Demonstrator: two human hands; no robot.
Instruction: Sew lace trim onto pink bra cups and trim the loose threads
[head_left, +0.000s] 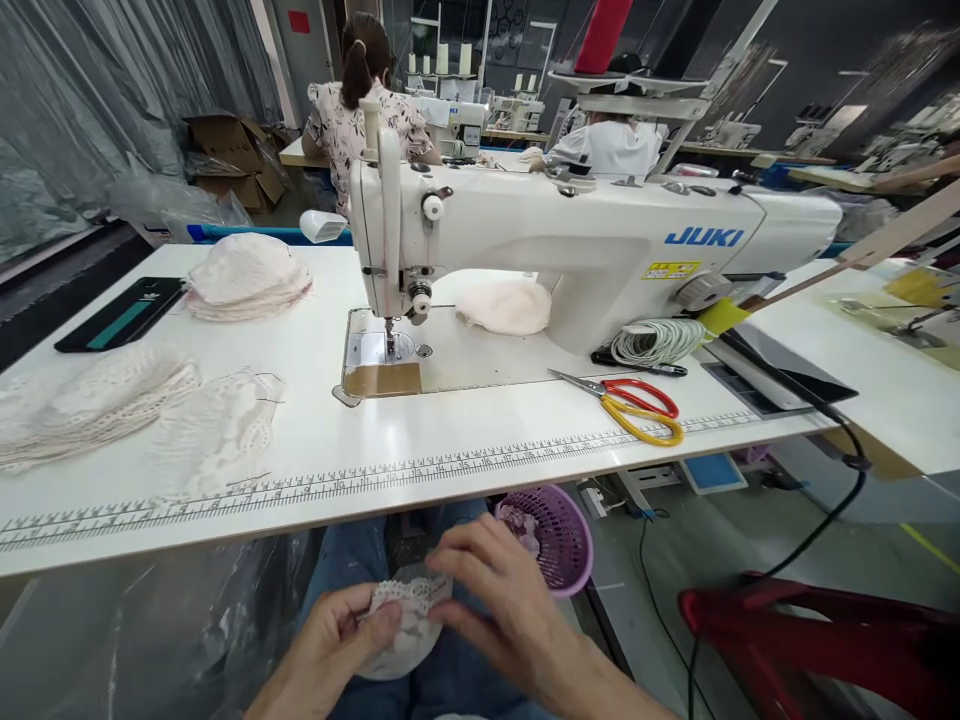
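Note:
Below the table's front edge, over my lap, is a small pale bra cup (pixel 405 640) with lace along its upper edge. My left hand (pixel 341 635) pinches its left side between thumb and fingers. At its right side, my right hand (pixel 499 595) has the thumb on the fabric and the fingertips at the lace edge. Behind them on the table stands a white JUKI sewing machine (pixel 600 215), with a pale cup-shaped piece (pixel 506 306) lying under its arm. Stacked lace pieces (pixel 97 400) and a stack of pale cups (pixel 244 275) sit at the left.
Scissors (pixel 637 405) with red and yellow handles lie on the white table (pixel 450 440), near a coiled cable (pixel 656 342). A purple basket (pixel 574 540) stands below. A dark phone-like item (pixel 124 315) lies at the left. Two people sit at machines beyond.

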